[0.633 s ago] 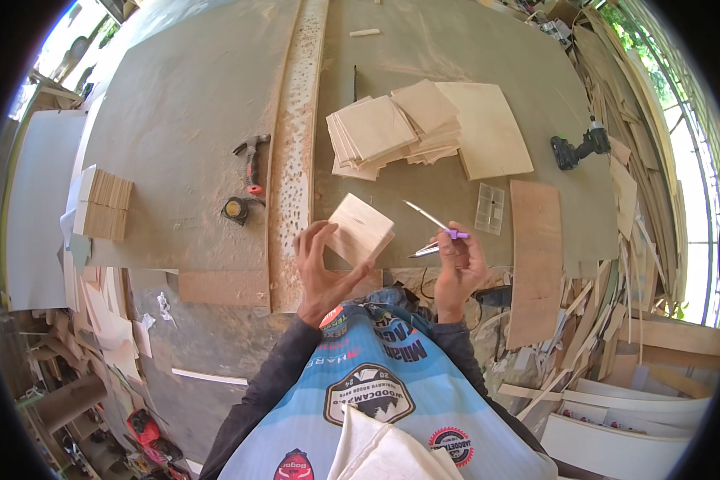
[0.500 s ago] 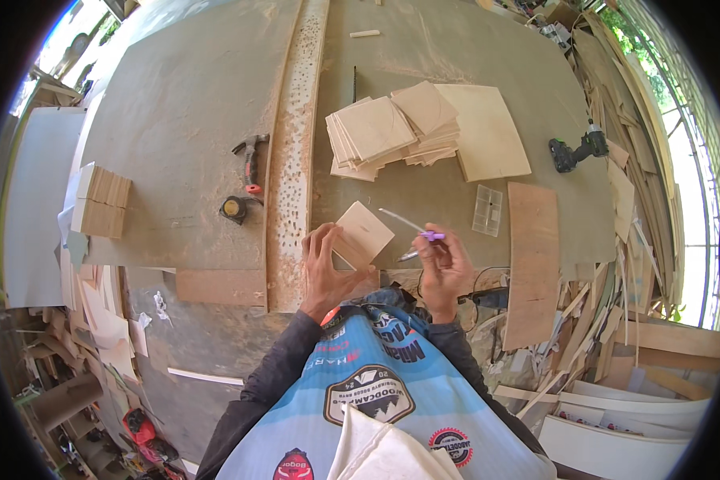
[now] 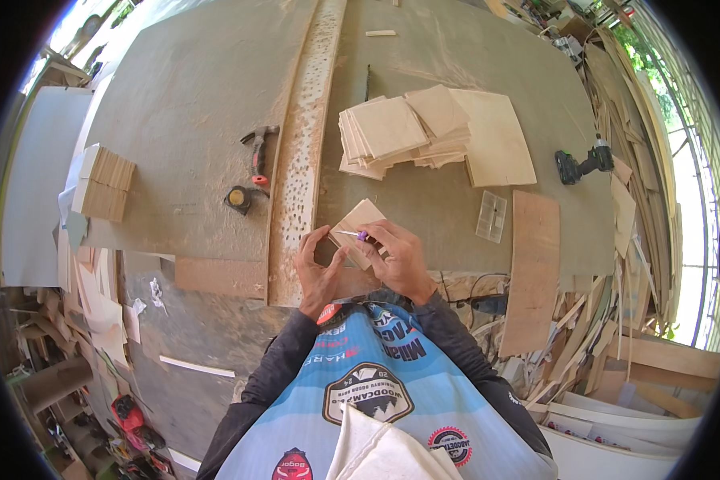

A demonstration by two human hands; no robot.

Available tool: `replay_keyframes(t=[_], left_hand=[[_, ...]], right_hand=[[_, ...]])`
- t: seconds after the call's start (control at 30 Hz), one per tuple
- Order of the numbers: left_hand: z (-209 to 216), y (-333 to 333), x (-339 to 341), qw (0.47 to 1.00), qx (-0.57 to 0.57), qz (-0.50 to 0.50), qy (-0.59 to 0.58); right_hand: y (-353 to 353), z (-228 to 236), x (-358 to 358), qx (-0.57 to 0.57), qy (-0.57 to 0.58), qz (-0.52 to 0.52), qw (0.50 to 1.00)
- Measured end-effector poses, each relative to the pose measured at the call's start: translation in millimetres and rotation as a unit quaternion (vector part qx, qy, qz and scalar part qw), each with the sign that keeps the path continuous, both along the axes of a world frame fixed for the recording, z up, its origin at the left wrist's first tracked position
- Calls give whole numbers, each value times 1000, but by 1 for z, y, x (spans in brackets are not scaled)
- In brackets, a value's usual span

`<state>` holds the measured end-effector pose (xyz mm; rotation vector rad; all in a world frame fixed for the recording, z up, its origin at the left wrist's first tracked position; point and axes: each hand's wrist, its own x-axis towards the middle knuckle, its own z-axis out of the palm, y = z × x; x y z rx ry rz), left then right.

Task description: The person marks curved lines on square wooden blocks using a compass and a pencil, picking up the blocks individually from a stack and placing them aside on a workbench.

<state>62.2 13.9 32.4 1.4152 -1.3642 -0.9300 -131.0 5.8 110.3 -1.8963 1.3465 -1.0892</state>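
Observation:
A small stack of square pale wooden pieces (image 3: 362, 213) lies tilted corner-on near the table's front edge. My left hand (image 3: 318, 274) curls round its left side, fingertips and thumb at the edges. In my right hand (image 3: 402, 260) is a slim tool (image 3: 363, 236) with a purple part and a thin pale shaft; its exact kind I cannot make out. The shaft lies over the top wooden face and points left toward my left fingers. My right hand covers the near right part of the stack and the tool's rear end.
Beyond are piled thin wooden squares (image 3: 388, 128) and a larger panel (image 3: 496, 136). A drill driver (image 3: 584, 162), clear compartment box (image 3: 491, 216) and brown board (image 3: 534, 264) lie right. Left are a dusty perforated strip (image 3: 296, 176), hammer (image 3: 258, 154), tape measure (image 3: 238, 199) and stacked blocks (image 3: 104, 184).
My right hand has moved left and forward, bringing the slim tool from beside the wooden pieces to over their top face. My left hand stays at their left side.

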Motion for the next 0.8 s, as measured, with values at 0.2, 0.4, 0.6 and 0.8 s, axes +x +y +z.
replay_keyframes(t=[0.2, 0.4, 0.6, 0.8], left_hand=[[1, 0, 2, 1000, -12, -5, -28], [0, 0, 3, 999, -15, -7, -29], [0, 0, 3, 999, -22, -8, -37], [1, -1, 2, 999, -24, -9, -42]], right_hand=[[-6, 4, 6, -8, 10, 14, 1000], [-8, 7, 8, -15, 16, 14, 1000], [-8, 5, 9, -17, 16, 11, 1000], [-8, 5, 8, -20, 22, 11, 1000]])
